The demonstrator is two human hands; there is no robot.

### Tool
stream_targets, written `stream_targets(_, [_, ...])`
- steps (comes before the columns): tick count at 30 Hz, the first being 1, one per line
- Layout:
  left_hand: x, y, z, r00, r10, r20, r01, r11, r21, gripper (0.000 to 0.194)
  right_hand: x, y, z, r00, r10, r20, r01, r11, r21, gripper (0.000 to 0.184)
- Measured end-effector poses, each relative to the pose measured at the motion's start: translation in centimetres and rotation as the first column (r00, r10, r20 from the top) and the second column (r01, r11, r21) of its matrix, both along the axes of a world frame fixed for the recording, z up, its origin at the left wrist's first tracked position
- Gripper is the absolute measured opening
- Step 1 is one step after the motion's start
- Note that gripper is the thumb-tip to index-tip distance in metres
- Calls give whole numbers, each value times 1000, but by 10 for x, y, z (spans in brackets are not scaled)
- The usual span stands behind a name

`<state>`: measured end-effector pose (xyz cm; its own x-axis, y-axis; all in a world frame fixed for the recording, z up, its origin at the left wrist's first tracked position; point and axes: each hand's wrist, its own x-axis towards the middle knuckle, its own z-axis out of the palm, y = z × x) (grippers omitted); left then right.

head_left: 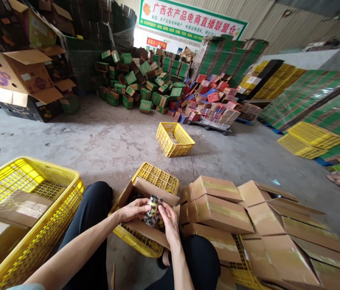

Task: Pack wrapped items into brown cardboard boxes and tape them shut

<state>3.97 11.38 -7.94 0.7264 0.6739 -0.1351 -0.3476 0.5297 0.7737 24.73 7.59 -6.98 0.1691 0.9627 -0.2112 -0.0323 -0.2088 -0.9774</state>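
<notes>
Between both hands is a small bundle in black-and-white speckled wrapping (152,207) with a pale yellow patch; its exact kind is unclear. My left hand (135,209) pinches it from the left with thumb and fingers. From the other side, my right hand (169,219) has its fingers closed on the bundle's right edge. Directly below the hands stands an open cardboard box (157,192), its flaps spread outward. Dark items (135,196) show inside its left part, too small to make out. The box rests on an upturned-looking yellow plastic crate (157,177) between my knees.
At right, several closed cardboard boxes (221,209) are stacked beside my knee. A large yellow crate (76,191) at left holds taped cartons (21,207). Ahead on the concrete floor sits another yellow crate (176,141). Piles of green boxes (145,94) lie further back.
</notes>
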Motion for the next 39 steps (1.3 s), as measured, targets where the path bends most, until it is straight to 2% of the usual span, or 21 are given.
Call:
stream_targets(4, [1,-2,3,1000,-12,5,12,1000,-20,55,1,0,-1,999,-42,-24,42,999,-9,55])
stream_targets(8, [4,-3,4,999,13,32,-15,999,39,57,3,0,-4,999,-38,-14,38,999,-13,55])
stream_targets(15, [4,-1,7,997,72,-37,-68,992,109,55,4,0,-6,999,-37,-3,37,999,3,57])
stream_targets(18, [2,1,7,994,89,-69,-77,984,159,58,4,0,-2,999,-23,-32,23,1000,11,59])
stream_targets(22, [1,4,1,981,84,-178,-42,973,228,63,-1,-4,10,998,-24,-53,25,999,24,66])
stream_targets(24, [2,4,-3,968,97,-231,-39,969,242,66,-3,-5,16,999,18,-38,-18,1000,4,68])
stream_targets(27, [2,4,-5,951,145,-273,-74,964,256,70,-4,-6,18,993,117,-9,-117,992,-44,59])
stream_targets(30, [1,4,-3,948,168,-269,-110,970,218,66,-2,-3,12,992,122,-7,-122,990,-68,54])
stream_targets(36, [0,8,-2,933,298,-200,-297,954,37,74,3,0,-2,998,-58,-14,58,998,-4,49])
stream_targets(39, [0,8,-4,947,279,-159,-283,959,0,66,5,1,-7,998,-65,-3,65,998,14,49])
